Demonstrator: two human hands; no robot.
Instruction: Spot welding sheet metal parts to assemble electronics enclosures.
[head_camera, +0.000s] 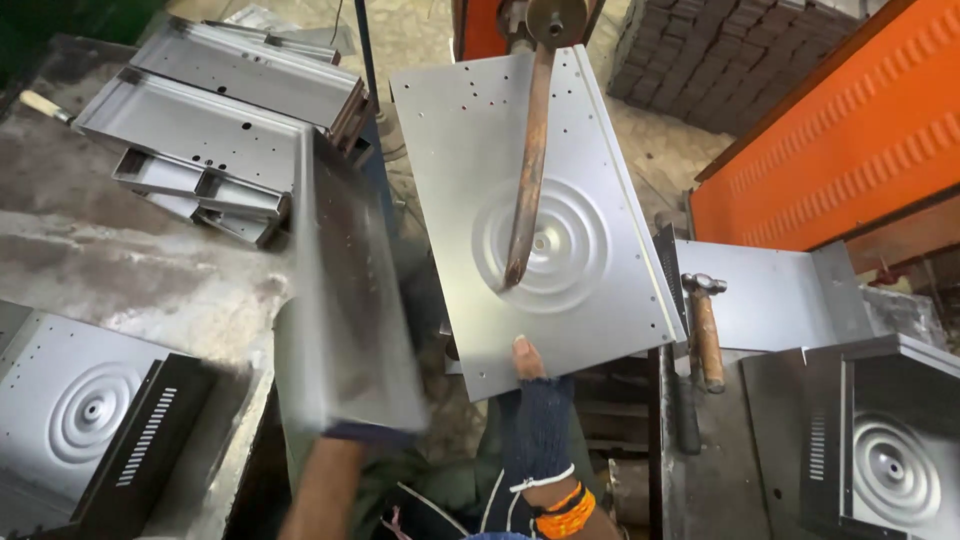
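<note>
right hand (540, 410): dark fingerless glove, orange bands at the wrist, grip pinched on the near edge of the flat panel, thumb on top. Looks like it's steadying the sheet so it stays put under the press arm.

flat panel (530, 210): grey sheet metal with small holes down the sides and a stamped ring pattern in the middle. It lies flat on the machine bed, long side running away from the person, ring centre right under the tip of the arm.

press arm (527, 160): rusty curved bar coming down from the orange machine (480, 25); its tip sits on or just above the rings, can't tell which.

left hand (365, 432): mostly hidden and blurry, grip closed around the bottom edge of a second panel.

second panel (345, 300): held up on edge, tilted, just left of the flat one, motion-blurred. Held clear of the bed, I'd say.

left tabletop (120, 260): worn grey surface carrying a stack of folded trays (210, 130) at the back and a ring-stamped piece with a slotted black part (90, 420) at the near corner.

hammer (705, 330): wooden handle, lying to the right of the flat panel, within easy reach.

right side: another ring-stamped box (880, 450) parked near the corner.
</note>
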